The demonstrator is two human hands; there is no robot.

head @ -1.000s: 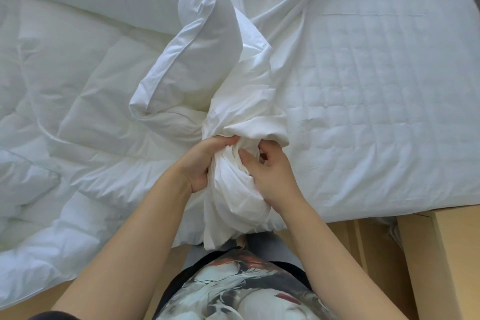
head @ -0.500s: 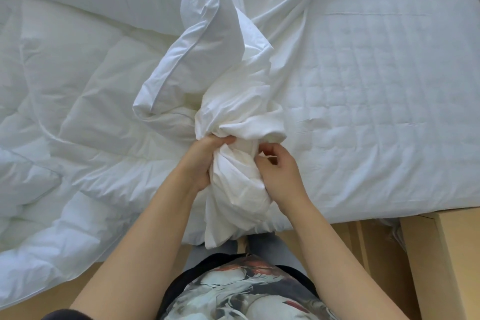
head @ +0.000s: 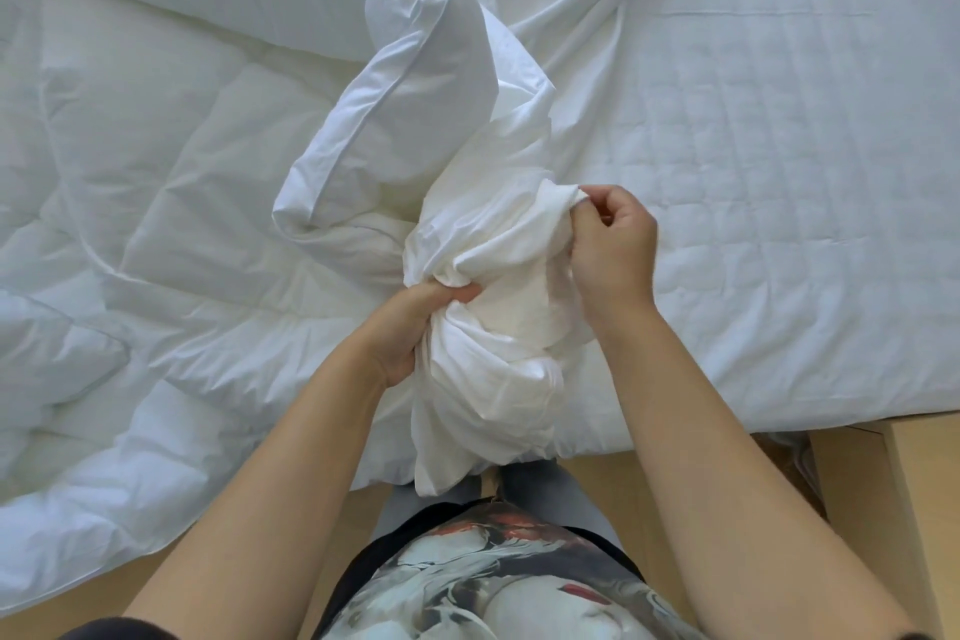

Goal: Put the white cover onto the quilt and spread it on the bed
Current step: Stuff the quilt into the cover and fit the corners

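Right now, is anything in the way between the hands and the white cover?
Nothing visible is. The left hand grips the bunched white cover and the right hand pinches a fold of it. The quilt lies right beside it, touching.

Soft, even light falls across the white quilted bed (head: 779, 224) in front of me. Pale wooden floor (head: 605, 483) shows under my feet, and a light wooden cabinet (head: 909, 509) stands at right.

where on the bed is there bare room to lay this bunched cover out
The quilted mattress lies bare right of the white cover, out to its near edge by the wooden frame. Left is crowded: the quilt heaps there, and the left hand and right hand grip it.
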